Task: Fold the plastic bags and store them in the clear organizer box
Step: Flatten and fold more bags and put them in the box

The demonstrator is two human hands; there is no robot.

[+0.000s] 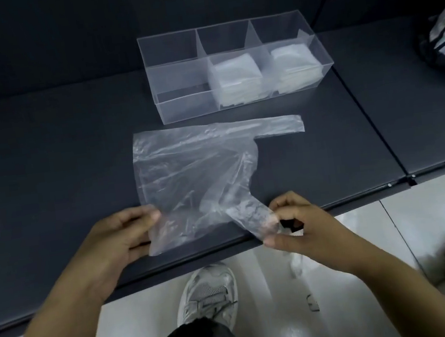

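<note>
One unfolded plastic bag (187, 167) lies flat on the bench (46, 162), with one clear organizer box (180, 106) at its 12 o'clock. Two folded stacks (236, 74) fill the box's middle and right compartments. The left hand (128, 235) pinches the bag's 7 o'clock corner with curled fingers. The right hand (292, 224) pinches the handle strip at 5 o'clock.
</note>
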